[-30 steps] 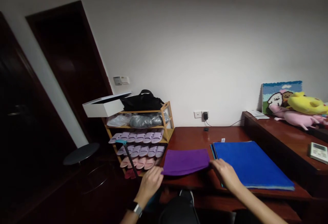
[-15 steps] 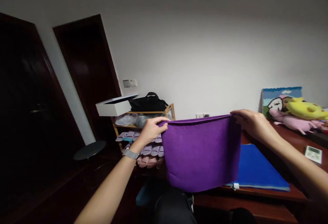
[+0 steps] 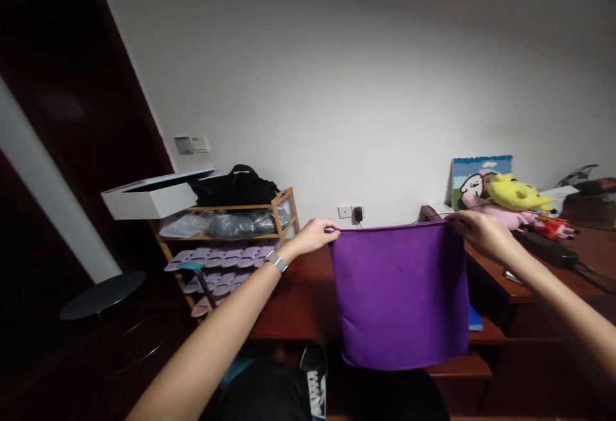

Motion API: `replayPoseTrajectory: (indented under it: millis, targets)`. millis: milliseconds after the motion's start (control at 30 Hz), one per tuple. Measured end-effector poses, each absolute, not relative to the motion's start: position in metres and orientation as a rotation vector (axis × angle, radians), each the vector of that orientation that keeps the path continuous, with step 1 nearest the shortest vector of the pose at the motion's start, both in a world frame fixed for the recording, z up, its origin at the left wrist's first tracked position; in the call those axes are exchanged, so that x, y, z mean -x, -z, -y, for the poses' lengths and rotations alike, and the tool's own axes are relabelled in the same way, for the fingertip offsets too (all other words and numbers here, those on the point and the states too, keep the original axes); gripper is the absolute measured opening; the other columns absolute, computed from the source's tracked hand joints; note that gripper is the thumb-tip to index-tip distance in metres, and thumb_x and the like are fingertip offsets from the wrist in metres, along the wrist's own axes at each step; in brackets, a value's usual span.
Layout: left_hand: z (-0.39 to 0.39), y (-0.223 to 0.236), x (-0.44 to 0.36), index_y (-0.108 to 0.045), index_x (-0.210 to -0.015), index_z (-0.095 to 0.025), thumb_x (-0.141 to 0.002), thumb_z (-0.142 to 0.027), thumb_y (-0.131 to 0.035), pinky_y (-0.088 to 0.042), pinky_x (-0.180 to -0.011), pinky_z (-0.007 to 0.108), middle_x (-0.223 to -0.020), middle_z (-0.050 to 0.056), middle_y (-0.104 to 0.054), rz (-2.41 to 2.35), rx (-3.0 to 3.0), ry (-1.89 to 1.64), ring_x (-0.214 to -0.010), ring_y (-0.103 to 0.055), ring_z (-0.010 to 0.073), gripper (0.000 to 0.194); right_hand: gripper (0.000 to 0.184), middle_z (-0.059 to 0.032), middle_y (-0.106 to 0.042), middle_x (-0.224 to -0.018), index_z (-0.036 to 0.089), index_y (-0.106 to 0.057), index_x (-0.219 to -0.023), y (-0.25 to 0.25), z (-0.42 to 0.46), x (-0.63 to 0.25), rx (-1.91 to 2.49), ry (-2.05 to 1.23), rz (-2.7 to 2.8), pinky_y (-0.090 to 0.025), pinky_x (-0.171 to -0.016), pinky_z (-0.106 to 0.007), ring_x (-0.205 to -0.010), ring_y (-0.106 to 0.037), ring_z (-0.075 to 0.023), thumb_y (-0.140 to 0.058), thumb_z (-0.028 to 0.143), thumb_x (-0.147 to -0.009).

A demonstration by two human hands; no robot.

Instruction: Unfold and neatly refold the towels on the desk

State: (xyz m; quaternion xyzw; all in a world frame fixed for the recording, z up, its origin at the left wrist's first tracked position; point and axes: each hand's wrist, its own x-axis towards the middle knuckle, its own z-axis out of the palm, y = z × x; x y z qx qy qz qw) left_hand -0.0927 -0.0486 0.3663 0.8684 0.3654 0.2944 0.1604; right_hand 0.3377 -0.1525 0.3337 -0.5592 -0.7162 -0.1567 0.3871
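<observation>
A purple cloth (image 3: 402, 296) hangs spread in front of me, held up by its two top corners. My left hand (image 3: 315, 236) pinches the upper left corner, fingers closed. The upper right corner is in the closed grip of my right hand (image 3: 474, 225), whose fingertips are partly behind the cloth. Most of the blue cloth stack (image 3: 475, 320) is hidden behind the purple one; only a small corner shows at its right, lying on the dark red table (image 3: 308, 292).
A wooden shoe rack (image 3: 283, 206) with several slippers stands left, topped by a white box (image 3: 149, 203) and a black bag (image 3: 235, 190). A round stool (image 3: 103, 296) is further left. Plush toys (image 3: 517, 193) and a picture (image 3: 481, 174) sit on the raised ledge at right.
The purple cloth rose from the table and now hangs full between both hands. During the last half second, the view turned right and the blue stack became mostly covered.
</observation>
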Motion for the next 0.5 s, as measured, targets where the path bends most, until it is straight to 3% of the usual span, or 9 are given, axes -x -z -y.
replayPoseTrajectory:
  millis: [167,333,433,500]
  targets:
    - [-0.003,-0.377,0.028,-0.079,-0.096,-0.013,-0.083,-0.02,-0.062,-0.052,-0.074,0.026,-0.087,0.005,-0.08,-1.112,-2.487,-1.058,-0.08,-0.072,0.0192,0.022,0.029,-0.008,-0.078,-0.096,0.018,-0.074,-0.102,-0.351,0.091,-0.373,1.518,0.471,1.728,-0.054,-0.081,-0.031,-0.088,-0.072,-0.0215,-0.049,0.025,-0.089]
    - [-0.017,-0.382,-0.006,-0.079,-0.103,-0.015,-0.086,-0.018,-0.062,-0.052,-0.085,0.029,-0.101,0.008,-0.08,-1.159,-2.457,-1.279,-0.091,-0.071,0.021,0.024,0.03,-0.0095,-0.077,-0.099,0.017,-0.073,-0.105,-0.367,0.068,-0.402,1.532,0.475,1.63,-0.054,-0.082,-0.032,-0.088,-0.071,-0.022,-0.049,0.027,-0.089]
    - [-0.001,-0.354,-0.014,-0.079,-0.103,-0.019,-0.089,-0.018,-0.06,-0.052,-0.086,0.031,-0.102,0.007,-0.079,-1.104,-2.533,-1.361,-0.091,-0.07,0.0204,0.023,0.03,-0.0113,-0.076,-0.1,0.017,-0.072,-0.104,-0.336,0.08,-0.414,1.529,0.491,1.623,-0.054,-0.083,-0.034,-0.09,-0.071,-0.0239,-0.047,0.029,-0.09]
    - [0.021,-0.312,-0.021,-0.078,-0.103,-0.02,-0.091,-0.017,-0.058,-0.052,-0.085,0.034,-0.1,0.007,-0.079,-1.075,-2.598,-1.394,-0.089,-0.069,0.0206,0.024,0.032,-0.0118,-0.076,-0.102,0.018,-0.071,-0.104,-0.291,0.098,-0.416,1.571,0.452,1.608,-0.054,-0.084,-0.036,-0.092,-0.071,-0.0254,-0.045,0.029,-0.091]
